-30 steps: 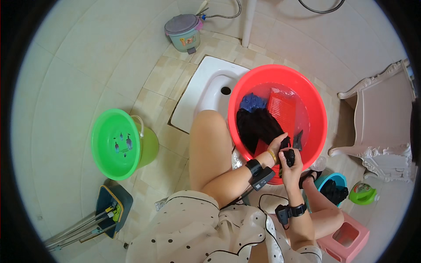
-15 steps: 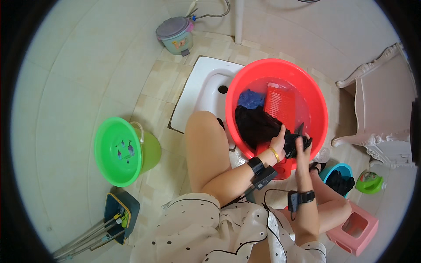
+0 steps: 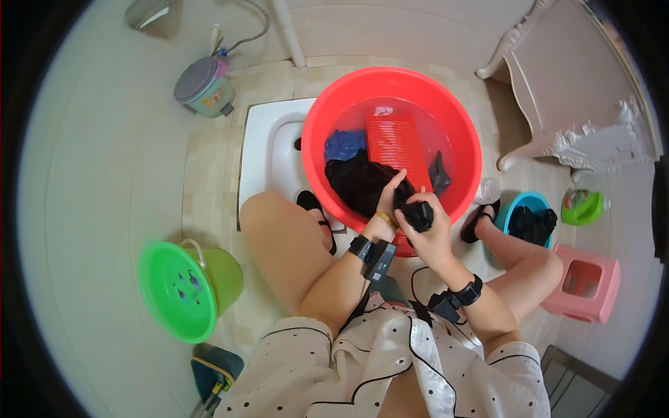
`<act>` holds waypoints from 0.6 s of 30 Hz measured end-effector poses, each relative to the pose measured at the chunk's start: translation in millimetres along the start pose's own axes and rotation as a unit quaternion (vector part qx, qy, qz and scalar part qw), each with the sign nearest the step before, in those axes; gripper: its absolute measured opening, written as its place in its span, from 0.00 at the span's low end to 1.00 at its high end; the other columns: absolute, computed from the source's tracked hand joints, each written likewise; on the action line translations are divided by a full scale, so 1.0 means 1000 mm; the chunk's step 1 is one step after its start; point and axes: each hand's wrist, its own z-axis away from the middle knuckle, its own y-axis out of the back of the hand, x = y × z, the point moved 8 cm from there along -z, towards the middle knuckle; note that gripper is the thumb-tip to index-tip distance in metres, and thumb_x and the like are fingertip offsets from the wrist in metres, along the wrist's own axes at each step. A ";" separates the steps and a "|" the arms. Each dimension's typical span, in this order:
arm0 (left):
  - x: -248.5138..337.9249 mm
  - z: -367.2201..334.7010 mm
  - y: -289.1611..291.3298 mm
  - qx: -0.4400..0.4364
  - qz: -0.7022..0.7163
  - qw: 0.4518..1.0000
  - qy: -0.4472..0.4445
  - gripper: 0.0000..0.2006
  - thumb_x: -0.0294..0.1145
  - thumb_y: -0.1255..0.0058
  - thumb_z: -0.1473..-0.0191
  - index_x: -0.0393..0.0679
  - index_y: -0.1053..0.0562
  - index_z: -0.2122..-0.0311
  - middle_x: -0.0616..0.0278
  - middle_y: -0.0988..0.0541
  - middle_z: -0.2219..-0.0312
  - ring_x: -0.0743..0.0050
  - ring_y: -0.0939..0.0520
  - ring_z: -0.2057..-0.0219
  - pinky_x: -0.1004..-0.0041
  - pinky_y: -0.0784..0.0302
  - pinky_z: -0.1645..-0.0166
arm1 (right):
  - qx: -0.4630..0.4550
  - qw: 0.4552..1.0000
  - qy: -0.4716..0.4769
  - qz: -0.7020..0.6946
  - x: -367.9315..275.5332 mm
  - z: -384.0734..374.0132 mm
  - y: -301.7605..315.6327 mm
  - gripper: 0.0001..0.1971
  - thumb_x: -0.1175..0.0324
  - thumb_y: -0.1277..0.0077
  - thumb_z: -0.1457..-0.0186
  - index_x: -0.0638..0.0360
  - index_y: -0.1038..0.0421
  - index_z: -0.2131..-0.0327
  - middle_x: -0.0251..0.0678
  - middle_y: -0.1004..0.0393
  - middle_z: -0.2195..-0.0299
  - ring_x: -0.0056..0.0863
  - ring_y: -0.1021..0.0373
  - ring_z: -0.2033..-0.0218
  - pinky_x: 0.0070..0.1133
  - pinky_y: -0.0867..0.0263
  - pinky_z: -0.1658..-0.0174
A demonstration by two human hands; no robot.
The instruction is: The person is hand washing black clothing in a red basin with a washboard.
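Both my hands are over the near side of a large red basin (image 3: pixel 465 202) of water. My right hand (image 3: pixel 435 235) is wrapped around a bunched black cloth (image 3: pixel 419 216). Against the left of that bundle, my left hand (image 3: pixel 391 197) grips it too, though its fingers are partly hidden. A larger dark garment (image 3: pixel 357 182) lies in the basin just left of my hands; whether it joins the held bundle I cannot tell. A red ridged washboard (image 3: pixel 396 139) leans in the basin, between a blue cloth (image 3: pixel 345 145) and a dark grey cloth (image 3: pixel 439 174).
A white squat toilet (image 3: pixel 261 150) adjoins the basin's left. Further left stand a green bucket (image 3: pixel 226 279) and a lidded bin (image 3: pixel 209 94). To the right are a blue tub (image 3: pixel 507 212) with dark cloth, a green bottle (image 3: pixel 582 207), a pink stool (image 3: pixel 606 282) and a white cabinet (image 3: pixel 564 83).
The view has shifted, so the basin appears further left. My right hand has turned and closed over the black cloth, now gathered into a tighter bundle. The dark grey cloth by the washboard shows more fully.
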 end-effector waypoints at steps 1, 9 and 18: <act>-0.009 -0.011 0.006 -0.013 0.010 1.000 0.021 0.14 0.40 0.58 0.42 0.42 0.28 0.59 0.55 0.24 0.62 0.61 0.24 0.58 0.66 0.28 0.49 | 0.008 1.000 -0.002 0.012 0.000 -0.002 0.001 0.16 0.74 0.40 0.58 0.60 0.34 0.66 0.40 0.29 0.70 0.39 0.28 0.66 0.30 0.33 0.58; -0.080 -0.100 0.056 -0.169 0.102 0.978 0.072 0.14 0.40 0.62 0.39 0.44 0.29 0.56 0.60 0.23 0.59 0.66 0.23 0.57 0.64 0.28 0.50 | -0.016 0.969 -0.105 0.222 0.127 -0.042 0.018 0.24 0.65 0.37 0.61 0.63 0.35 0.60 0.51 0.29 0.69 0.49 0.29 0.65 0.33 0.32 0.61; -0.065 -0.062 0.012 -0.162 0.132 0.975 0.081 0.33 0.61 0.69 0.42 0.41 0.37 0.45 0.57 0.32 0.46 0.60 0.33 0.45 0.61 0.42 0.39 | 0.126 0.983 -0.109 0.081 0.096 0.000 0.026 0.37 0.58 0.33 0.65 0.63 0.39 0.52 0.49 0.34 0.57 0.46 0.37 0.52 0.32 0.41 0.48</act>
